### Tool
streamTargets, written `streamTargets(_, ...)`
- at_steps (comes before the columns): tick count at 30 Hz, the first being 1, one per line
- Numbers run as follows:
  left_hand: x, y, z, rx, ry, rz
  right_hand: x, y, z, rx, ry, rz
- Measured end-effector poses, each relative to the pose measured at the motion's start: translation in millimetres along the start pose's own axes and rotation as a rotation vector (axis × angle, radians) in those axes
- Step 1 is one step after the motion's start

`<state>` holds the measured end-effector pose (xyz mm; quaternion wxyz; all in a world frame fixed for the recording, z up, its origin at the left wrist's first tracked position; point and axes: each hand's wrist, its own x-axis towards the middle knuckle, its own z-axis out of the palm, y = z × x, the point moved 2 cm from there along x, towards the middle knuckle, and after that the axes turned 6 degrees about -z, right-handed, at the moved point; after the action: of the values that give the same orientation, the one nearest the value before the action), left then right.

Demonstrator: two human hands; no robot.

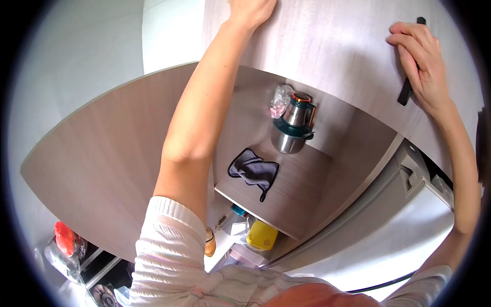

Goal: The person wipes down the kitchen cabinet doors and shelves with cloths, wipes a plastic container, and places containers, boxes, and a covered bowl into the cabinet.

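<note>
My right hand (422, 64) is at the upper right, its fingers curled over a black bar handle (405, 92) on a pale wood-grain cabinet door (327, 46). My left hand (253, 9) is at the top edge against the same panel, with its fingers cut off by the frame. Below the panel, a cabinet shelf (302, 179) holds a crumpled grey cloth (254, 171) with black edging and a loop. Farther in stands a steel and dark green appliance (290, 134) with an orange-trimmed top. A clear plastic bag (280, 102) leans beside it.
A white fridge (378, 230) stands at the lower right. Beneath the shelf are a yellow container (262, 236) and a wicker item (210, 242). A red-topped bag (64, 238) and a stove burner (104, 295) lie at lower left. A wood side panel (112, 143) spans the left.
</note>
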<state>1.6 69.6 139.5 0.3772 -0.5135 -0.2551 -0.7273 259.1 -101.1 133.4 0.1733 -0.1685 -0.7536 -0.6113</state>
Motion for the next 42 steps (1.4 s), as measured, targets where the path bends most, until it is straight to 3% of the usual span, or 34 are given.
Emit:
streamTargets(1, 6.4, 15.7, -3.1, -0.059, -0.089, -0.018, 3.4, -4.4, -5.3, 0.000, -0.062, 0.019)
streamTargets(4, -17.6, 99.2, -5.3, -0.225, -0.298, 0.068, 0.1, -2.5, 5.2, -0.036, 0.077, 0.022)
streamTargets(5, -56.1, 136.2, -9.8, -0.269, -0.323, 0.174, -2.5, -1.4, 10.3, -0.049, 0.175, 0.011)
streamTargets(6, -88.1, 151.9, -21.6, -0.382, -0.244, 0.257, -3.1, -1.2, 5.6, -0.017, 0.109, 0.028)
streamTargets(7, -109.9, 160.2, -27.5, -0.492, -0.159, 0.337, -3.1, 0.3, 3.6, 0.009, 0.101, 0.016)
streamTargets(10, -115.6, 131.4, -34.5, -0.366, -0.339, 0.445, -0.7, -0.6, -2.7, 0.073, 0.064, 0.047)
streamTargets(11, -106.9, 112.2, -35.1, -0.439, -0.268, 0.398, -2.2, -1.1, -4.0, 0.092, 0.068, 0.049)
streamTargets(13, -73.0, 53.6, -39.1, -0.404, -0.418, 0.333, -8.5, -0.6, -6.7, 0.120, 0.086, 0.067)
streamTargets(15, -53.1, -19.2, -33.8, -0.310, -0.202, 0.206, -12.3, -0.8, -9.2, 0.126, 0.065, 0.067)
streamTargets(16, -58.8, -25.3, -43.2, -0.209, -0.219, -0.263, -13.8, -1.2, -9.4, 0.132, 0.052, 0.069)
streamTargets(17, -59.7, -48.4, -36.9, -0.227, -0.180, -0.094, -14.5, -0.7, -7.9, 0.115, 0.063, 0.037)
streamTargets(18, -72.5, -48.4, -28.5, -0.249, -0.200, -0.054, -14.7, 1.1, -4.9, 0.095, 0.080, 0.007)
streamTargets(22, -131.3, 67.0, -32.2, -0.231, -0.198, 0.108, -19.1, 2.0, 5.2, 0.073, 0.172, -0.050)
streamTargets(25, -131.1, 136.2, -38.3, -0.232, -0.257, 0.273, -28.9, 30.1, 40.3, 0.011, 0.316, -0.268)
streamTargets(28, -121.3, 188.7, -34.0, -0.312, -0.279, 0.305, -19.3, 13.8, 10.8, 0.225, 0.209, 0.046)
streamTargets(30, -114.2, 194.9, -41.1, -0.376, -0.361, 0.241, -10.3, 10.4, 10.0, 0.242, 0.090, 0.186)
streamTargets(32, -112.2, 167.8, -34.2, -0.392, -0.258, 0.275, -5.1, 7.0, 16.9, 0.136, -0.084, 0.310)
streamTargets(33, -110.9, 154.3, -30.8, -0.397, -0.205, 0.291, -7.0, 4.9, 16.0, 0.146, -0.037, 0.276)
streamTargets(36, -96.3, 62.1, -41.0, -0.288, -0.209, 0.021, -16.4, -1.7, 9.4, 0.179, 0.123, 0.197)
streamTargets(37, -98.0, 32.4, -37.1, -0.366, -0.348, -0.218, -19.1, -3.7, 7.3, 0.186, 0.177, 0.172)
streamTargets(38, -96.6, 28.7, -43.1, -0.451, -0.323, -0.200, -21.3, -5.7, 6.4, 0.192, 0.230, 0.143)
streamTargets(42, -99.1, 78.9, -52.2, -0.316, -0.133, -0.065, -18.2, 13.8, 24.7, 0.437, 0.284, 0.068)
